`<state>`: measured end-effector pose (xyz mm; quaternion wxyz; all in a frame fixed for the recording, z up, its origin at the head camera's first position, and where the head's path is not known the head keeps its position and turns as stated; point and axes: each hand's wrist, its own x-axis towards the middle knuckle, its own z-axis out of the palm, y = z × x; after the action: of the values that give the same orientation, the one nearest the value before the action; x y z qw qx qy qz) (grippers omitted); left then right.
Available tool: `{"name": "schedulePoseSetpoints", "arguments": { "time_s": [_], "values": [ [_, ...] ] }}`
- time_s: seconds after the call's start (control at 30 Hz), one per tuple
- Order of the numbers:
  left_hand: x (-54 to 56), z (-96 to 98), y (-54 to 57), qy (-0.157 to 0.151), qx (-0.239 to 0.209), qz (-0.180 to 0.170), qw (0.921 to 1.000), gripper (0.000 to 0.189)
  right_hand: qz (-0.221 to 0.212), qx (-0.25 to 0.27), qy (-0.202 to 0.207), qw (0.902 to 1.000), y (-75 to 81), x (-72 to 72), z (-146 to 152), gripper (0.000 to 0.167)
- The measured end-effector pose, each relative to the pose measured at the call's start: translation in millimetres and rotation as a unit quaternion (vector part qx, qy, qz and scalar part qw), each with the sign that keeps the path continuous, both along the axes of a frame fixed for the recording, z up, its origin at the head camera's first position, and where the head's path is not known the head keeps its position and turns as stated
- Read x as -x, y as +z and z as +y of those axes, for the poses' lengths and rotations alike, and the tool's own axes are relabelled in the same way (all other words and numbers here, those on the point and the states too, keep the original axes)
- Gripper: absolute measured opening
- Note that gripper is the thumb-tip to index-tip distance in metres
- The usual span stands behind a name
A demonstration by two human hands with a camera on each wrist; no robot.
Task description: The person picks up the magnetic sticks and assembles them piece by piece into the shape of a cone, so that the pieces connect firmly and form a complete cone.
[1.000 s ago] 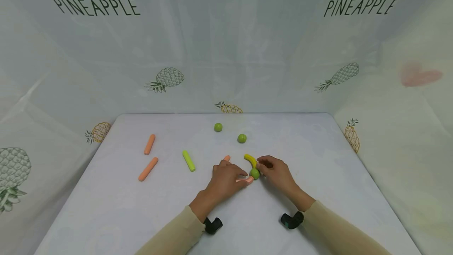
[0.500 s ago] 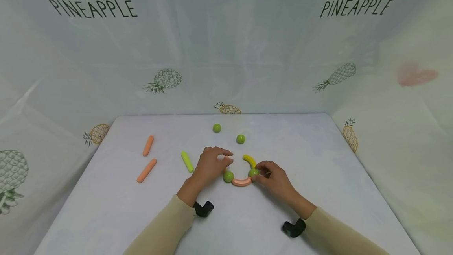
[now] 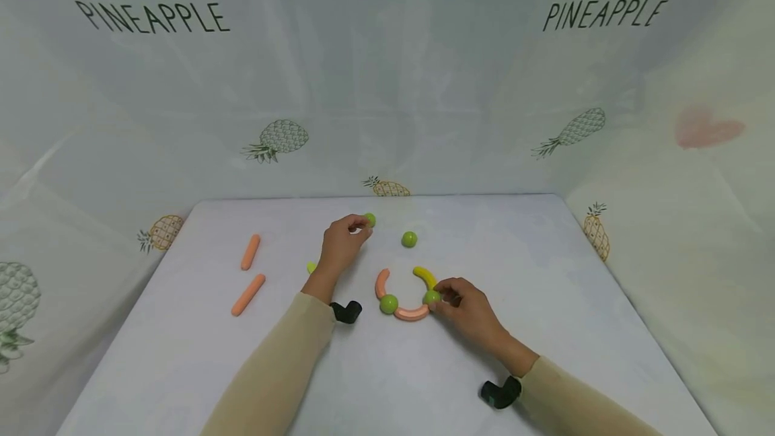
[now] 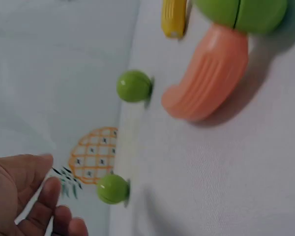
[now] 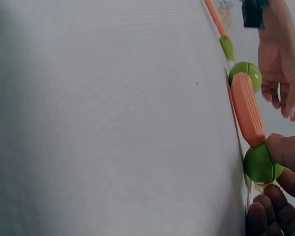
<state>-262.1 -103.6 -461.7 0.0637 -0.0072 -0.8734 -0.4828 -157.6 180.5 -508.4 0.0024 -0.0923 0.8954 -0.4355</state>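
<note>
In the head view my left hand reaches the far green ball. The left wrist view shows relaxed fingers and a gap between them and that ball. My right hand pinches a seamed green ball between thumb and fingers. This ball joins a curved yellow piece and a curved, ribbed orange piece. Another green ball links that orange piece to a second curved orange piece. Together they form an arc with its gap at the far side.
A loose green ball lies beyond the arc. Two straight orange sticks lie at the left. My left forearm mostly hides a lime-green stick. The white table meets a pineapple-print cloth at its far edge.
My left hand has left the near-left green ball, passed the left orange curve and moved away to the far ball. My right hand stays at its ball.
</note>
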Motion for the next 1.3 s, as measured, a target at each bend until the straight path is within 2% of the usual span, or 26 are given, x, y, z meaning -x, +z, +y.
{"name": "schedulePoseSetpoints", "arguments": {
  "time_s": [0.23,0.37,0.5,0.73,0.9,1.13,1.3],
  "values": [
    [28.2,-1.6,-8.6,-0.002,-0.037,-0.019,0.9991,0.042,0.011,0.014,0.003,0.9998,-0.3,-0.1,0,0.029],
    [37.3,-2.4,-13.1,0.003,-0.049,-0.028,0.9984,0.050,0.012,0.013,0.003,0.9998,-0.4,-0.9,0,0.029],
    [42.5,-1.9,-19.4,-0.002,-0.022,-0.032,0.9992,0.053,0.009,0.013,0.003,0.9999,-0.9,-1.7,0,0.029],
    [47.3,-1.2,-27.4,-0.015,0.023,-0.049,0.9984,0.057,0.014,0.014,0.000,0.9998,-0.1,-2.3,0,0.028],
    [48.6,0.2,-28.5,-0.028,0.044,-0.055,0.9971,0.050,0.029,0.010,0.000,0.9995,-0.1,-3.1,0,0.028],
    [47.3,3.9,-32.6,-0.032,0.050,-0.040,0.9974,0.033,0.029,0.009,0.005,0.9995,-0.7,-2.0,2,0.027],
    [46.6,4.6,-36.3,-0.030,0.059,-0.047,0.9967,0.041,0.020,0.007,0.007,0.9998,0.2,-1.2,1,0.028]
  ]
}}
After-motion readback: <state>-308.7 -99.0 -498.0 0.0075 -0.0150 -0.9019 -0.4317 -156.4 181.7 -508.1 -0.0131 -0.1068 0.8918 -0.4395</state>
